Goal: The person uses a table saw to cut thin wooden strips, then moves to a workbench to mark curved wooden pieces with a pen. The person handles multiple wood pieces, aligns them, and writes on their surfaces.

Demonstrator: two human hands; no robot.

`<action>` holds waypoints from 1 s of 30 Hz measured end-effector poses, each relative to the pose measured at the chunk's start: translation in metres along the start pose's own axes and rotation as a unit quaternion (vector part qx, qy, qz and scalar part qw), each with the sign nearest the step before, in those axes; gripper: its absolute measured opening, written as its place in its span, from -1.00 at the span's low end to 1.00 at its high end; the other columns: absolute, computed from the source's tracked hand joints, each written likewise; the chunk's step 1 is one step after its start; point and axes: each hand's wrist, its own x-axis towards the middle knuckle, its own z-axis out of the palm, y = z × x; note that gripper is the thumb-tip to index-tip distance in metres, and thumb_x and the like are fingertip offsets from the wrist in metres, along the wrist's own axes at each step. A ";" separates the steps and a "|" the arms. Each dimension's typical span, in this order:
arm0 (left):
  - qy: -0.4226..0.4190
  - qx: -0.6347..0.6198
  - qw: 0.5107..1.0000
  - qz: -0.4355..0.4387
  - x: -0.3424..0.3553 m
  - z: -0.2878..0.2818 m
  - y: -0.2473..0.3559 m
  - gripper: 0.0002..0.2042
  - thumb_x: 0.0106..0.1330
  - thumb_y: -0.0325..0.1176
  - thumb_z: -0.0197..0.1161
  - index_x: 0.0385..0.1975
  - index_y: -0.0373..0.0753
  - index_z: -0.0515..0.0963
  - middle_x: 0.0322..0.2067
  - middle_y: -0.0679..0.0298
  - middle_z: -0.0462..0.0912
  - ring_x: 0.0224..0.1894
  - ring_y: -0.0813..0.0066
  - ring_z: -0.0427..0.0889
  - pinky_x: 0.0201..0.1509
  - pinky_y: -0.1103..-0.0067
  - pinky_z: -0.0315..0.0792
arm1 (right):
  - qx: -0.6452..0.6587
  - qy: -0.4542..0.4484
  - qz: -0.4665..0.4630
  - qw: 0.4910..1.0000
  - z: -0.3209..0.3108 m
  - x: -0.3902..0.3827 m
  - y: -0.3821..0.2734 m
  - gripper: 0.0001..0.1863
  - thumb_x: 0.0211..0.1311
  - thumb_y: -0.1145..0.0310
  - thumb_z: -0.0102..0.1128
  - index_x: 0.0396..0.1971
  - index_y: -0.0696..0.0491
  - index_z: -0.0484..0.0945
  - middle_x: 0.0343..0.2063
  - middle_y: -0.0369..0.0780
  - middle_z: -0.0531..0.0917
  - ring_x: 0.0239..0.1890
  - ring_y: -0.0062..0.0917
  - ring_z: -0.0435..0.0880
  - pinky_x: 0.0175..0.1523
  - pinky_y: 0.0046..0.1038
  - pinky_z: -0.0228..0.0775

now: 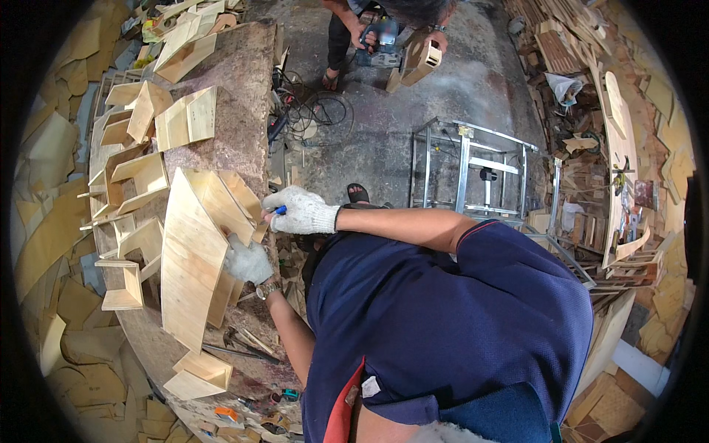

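Observation:
A pale plywood box frame [196,258] with a long tapering side panel lies across the workbench [244,81] in front of me. My left hand [249,260], in a white glove with a wristwatch at the cuff, grips an inner edge of this frame. My right hand [299,210], also in a white glove, is closed on a blue pen [280,210] just beside the frame's far right end. The pen's tip is hidden. Several smaller angled plywood pieces [144,177] stand to the left, and another [199,375] lies nearer.
A co-worker [399,15] holds a blue power tool [378,40] and a wooden block [421,60] on the concrete floor. Cables [314,111] lie beside the bench. A metal frame [473,162] stands at right, near stacked timber [561,52]. Wood offcuts [88,369] cover the left floor.

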 end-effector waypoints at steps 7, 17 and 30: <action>-0.013 0.007 1.000 -0.001 0.001 -0.005 0.002 -0.56 0.09 -0.22 0.40 -0.01 -0.15 0.57 -0.30 -0.04 0.64 -0.20 -0.13 0.60 -0.16 0.06 0.44 | 0.004 -0.002 -0.023 1.000 0.003 0.001 0.001 -0.71 0.22 0.25 0.21 -0.18 0.12 0.66 -0.27 -0.11 0.76 -0.18 -0.27 0.76 -0.07 -0.31 0.56; -0.011 0.017 1.000 0.011 0.001 0.001 -0.003 -0.46 0.08 -0.24 0.38 0.14 -0.12 0.54 -0.36 -0.02 0.63 -0.26 -0.10 0.61 -0.20 0.06 0.44 | 0.009 -0.004 -0.004 1.000 0.003 -0.001 -0.004 -0.72 0.21 0.27 0.21 -0.18 0.12 0.66 -0.29 -0.09 0.76 -0.19 -0.24 0.76 -0.08 -0.31 0.56; -0.007 0.041 0.999 -0.013 -0.012 0.010 -0.003 -0.49 0.03 -0.12 0.38 0.05 -0.07 0.64 -0.17 0.12 0.70 -0.11 0.13 0.65 0.06 0.16 0.40 | 0.213 0.056 0.077 0.973 -0.008 0.011 0.016 -0.62 0.43 0.12 0.18 -0.37 0.18 0.66 -0.59 -0.28 0.66 -0.54 -0.66 0.61 -0.36 -0.55 0.43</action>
